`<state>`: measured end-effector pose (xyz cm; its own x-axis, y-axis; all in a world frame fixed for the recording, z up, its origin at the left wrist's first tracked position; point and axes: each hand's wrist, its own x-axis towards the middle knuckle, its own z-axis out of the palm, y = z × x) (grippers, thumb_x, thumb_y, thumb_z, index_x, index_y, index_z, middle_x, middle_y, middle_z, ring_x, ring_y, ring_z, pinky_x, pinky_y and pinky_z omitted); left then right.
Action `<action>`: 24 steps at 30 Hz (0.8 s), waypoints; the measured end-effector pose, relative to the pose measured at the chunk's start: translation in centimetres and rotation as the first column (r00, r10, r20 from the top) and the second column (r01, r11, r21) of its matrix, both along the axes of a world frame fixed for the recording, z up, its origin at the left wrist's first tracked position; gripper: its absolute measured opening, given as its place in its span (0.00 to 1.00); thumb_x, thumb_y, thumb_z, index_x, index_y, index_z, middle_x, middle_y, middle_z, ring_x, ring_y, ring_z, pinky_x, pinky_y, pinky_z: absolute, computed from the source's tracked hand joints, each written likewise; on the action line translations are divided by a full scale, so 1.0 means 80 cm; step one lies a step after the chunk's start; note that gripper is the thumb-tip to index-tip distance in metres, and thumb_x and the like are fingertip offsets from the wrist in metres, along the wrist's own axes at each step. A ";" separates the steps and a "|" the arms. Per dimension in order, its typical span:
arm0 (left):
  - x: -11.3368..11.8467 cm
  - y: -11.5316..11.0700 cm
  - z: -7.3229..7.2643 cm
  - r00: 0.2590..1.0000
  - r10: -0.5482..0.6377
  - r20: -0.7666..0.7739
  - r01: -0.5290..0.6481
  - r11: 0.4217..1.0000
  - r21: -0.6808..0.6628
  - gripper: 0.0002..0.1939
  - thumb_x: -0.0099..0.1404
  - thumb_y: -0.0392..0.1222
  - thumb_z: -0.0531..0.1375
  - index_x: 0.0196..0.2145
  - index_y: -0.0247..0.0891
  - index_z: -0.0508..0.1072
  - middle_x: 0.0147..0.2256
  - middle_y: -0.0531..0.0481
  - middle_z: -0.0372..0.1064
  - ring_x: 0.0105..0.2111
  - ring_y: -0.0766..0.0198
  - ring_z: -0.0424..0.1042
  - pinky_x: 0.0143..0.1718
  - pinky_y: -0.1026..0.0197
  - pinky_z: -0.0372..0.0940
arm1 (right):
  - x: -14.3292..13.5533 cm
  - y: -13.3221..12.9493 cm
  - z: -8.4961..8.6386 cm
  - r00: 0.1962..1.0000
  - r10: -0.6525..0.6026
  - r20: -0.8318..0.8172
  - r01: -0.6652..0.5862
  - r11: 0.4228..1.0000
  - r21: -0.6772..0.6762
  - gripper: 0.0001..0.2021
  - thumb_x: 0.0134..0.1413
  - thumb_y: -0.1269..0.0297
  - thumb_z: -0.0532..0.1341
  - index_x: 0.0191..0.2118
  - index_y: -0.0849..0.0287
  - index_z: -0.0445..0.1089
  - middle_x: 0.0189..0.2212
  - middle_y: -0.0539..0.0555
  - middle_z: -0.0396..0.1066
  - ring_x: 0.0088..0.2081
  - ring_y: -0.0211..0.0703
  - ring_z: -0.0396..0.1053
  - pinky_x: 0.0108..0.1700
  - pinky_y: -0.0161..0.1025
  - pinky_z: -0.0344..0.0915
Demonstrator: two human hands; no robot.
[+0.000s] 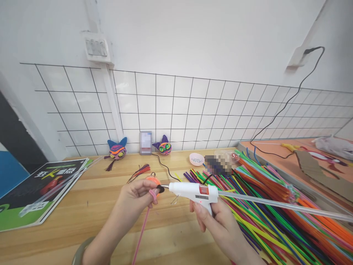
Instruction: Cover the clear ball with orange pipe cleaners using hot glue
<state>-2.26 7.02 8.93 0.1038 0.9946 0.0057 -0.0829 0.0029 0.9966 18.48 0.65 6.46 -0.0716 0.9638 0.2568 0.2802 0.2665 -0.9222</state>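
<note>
Fingers of my left hand [140, 195] are pinched round a small black piece [160, 189] and a pink pipe cleaner [142, 232], whose long end hangs down over the table. An orange ball [153, 180] shows partly behind these fingers. My right hand [216, 221] is wrapped round the handle of a white glue gun [190, 190]. The gun's metal nozzle points left, right at the black piece; whether it touches cannot be made out. A long clear glue stick [275, 201] sticks out of the gun's back.
Many coloured pipe cleaners [256, 228] cover the table's right side. Behind stand a bowl of small beads [196, 159], a phone [146, 142] and two wrapped animal heads [117, 150]. Books [41, 187] lie left. A black cable [286, 97] runs from the wall socket.
</note>
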 end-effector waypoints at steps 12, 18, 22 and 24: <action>0.001 0.002 -0.001 1.000 -0.018 0.004 0.018 1.000 0.016 0.03 0.42 0.35 0.65 0.20 0.36 0.74 0.16 0.55 0.74 0.16 0.69 0.67 0.17 0.67 0.63 | -0.001 -0.001 0.000 0.999 0.004 -0.050 -0.004 1.000 -0.011 0.15 0.60 0.51 0.53 0.35 0.59 0.64 0.22 0.47 0.59 0.22 0.37 0.58 0.26 0.35 0.58; 0.000 0.002 -0.002 1.000 -0.021 0.002 0.021 1.000 0.011 0.04 0.42 0.34 0.65 0.20 0.37 0.75 0.17 0.54 0.75 0.16 0.69 0.67 0.17 0.67 0.63 | 0.000 0.000 0.001 0.999 0.006 -0.040 -0.006 1.000 -0.011 0.15 0.60 0.52 0.53 0.37 0.60 0.65 0.22 0.47 0.59 0.22 0.37 0.57 0.26 0.35 0.58; -0.001 0.003 -0.004 1.000 -0.028 0.009 0.028 0.999 0.016 0.04 0.43 0.34 0.65 0.21 0.37 0.75 0.16 0.56 0.74 0.16 0.69 0.68 0.17 0.68 0.64 | -0.001 0.000 -0.001 0.999 -0.015 -0.036 0.015 1.000 0.016 0.15 0.60 0.52 0.54 0.36 0.60 0.65 0.21 0.47 0.59 0.22 0.37 0.57 0.27 0.35 0.58; 0.000 0.004 -0.004 1.000 -0.029 0.006 0.029 0.999 0.017 0.04 0.43 0.34 0.65 0.21 0.37 0.75 0.16 0.56 0.74 0.16 0.70 0.67 0.17 0.68 0.64 | -0.001 0.000 -0.002 0.999 -0.009 -0.051 0.009 1.000 0.008 0.15 0.59 0.52 0.54 0.37 0.60 0.65 0.21 0.47 0.59 0.22 0.37 0.57 0.26 0.35 0.58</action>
<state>-2.29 7.32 8.58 0.1324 0.9909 0.0232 -0.0894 -0.0113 0.9959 18.39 0.63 6.31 -0.0493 0.9621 0.2683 0.2349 0.2722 -0.9331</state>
